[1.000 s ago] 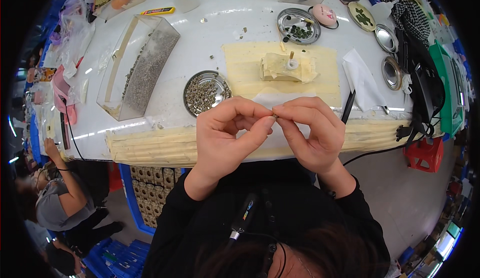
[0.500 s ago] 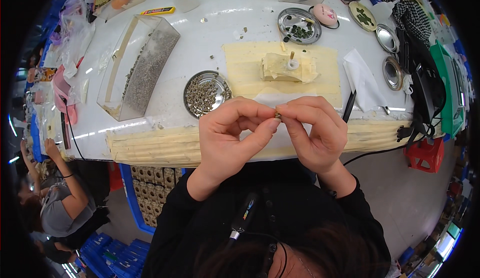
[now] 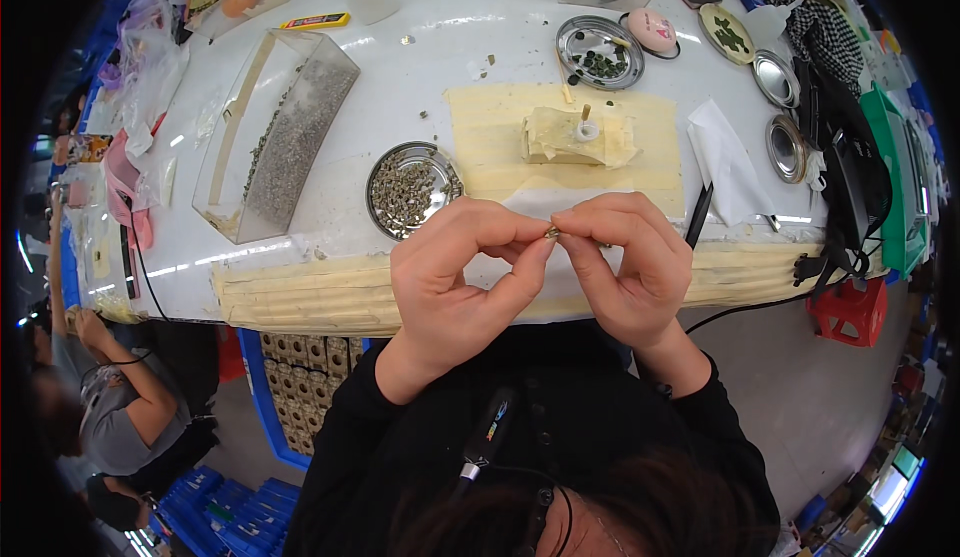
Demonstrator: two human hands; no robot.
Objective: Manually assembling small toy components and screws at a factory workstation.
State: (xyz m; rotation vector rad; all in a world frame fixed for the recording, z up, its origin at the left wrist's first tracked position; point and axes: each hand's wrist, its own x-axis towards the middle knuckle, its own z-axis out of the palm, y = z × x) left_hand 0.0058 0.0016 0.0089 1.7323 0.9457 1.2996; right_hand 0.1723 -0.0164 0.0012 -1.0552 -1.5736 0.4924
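Observation:
Between the fingertips of both hands is a tiny brass-coloured metal part [image 3: 552, 231], too small to make out its exact kind. My left hand [image 3: 465, 262] pinches it from the left with thumb and forefinger. From the other side my right hand [image 3: 630, 262] closes its thumb and forefinger on the same part. Both hands hover over the table's near edge. Left of them sits a round metal dish [image 3: 385, 219] with many small metal parts [image 3: 403, 195] in it. Beyond the hands stands a tape-wrapped block [image 3: 550, 139] with a white ring and a short upright peg [image 3: 585, 114].
A clear bin [image 3: 225, 172] of small metal pieces lies at left. At the back right stand a metal dish [image 3: 634, 75] of dark green bits and a pink rounded object [image 3: 652, 31]. A white cloth [image 3: 730, 157] and black pen-like tool [image 3: 699, 217] lie at right. A co-worker [image 3: 135, 402] sits far left.
My left hand has shifted slightly left, and the small metal part shows a little more between the fingertips. At far left the co-worker's arms have moved.

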